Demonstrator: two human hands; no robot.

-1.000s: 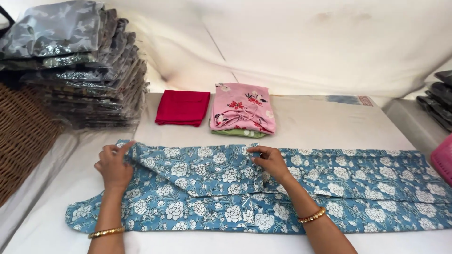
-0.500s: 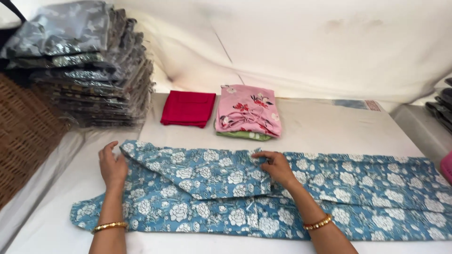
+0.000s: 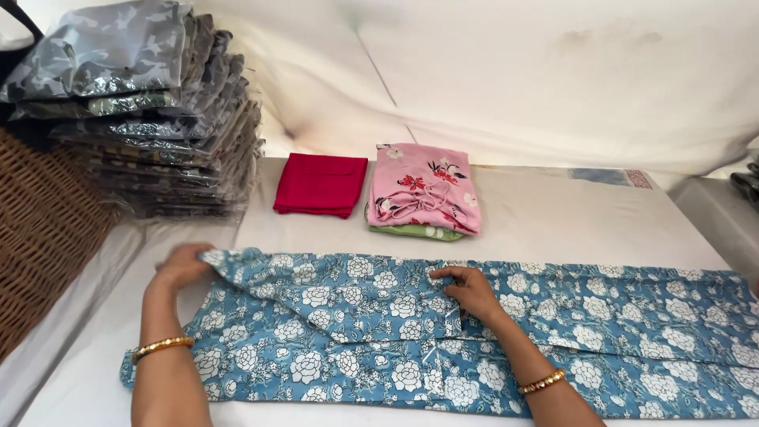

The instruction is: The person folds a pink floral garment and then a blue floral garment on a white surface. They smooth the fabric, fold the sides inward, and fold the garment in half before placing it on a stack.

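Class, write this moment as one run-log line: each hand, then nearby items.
left hand: grips edge of blue white-flowered cotton garment | right hand: pressing its middle | behind: folded red cloth, folded pink floral cloth
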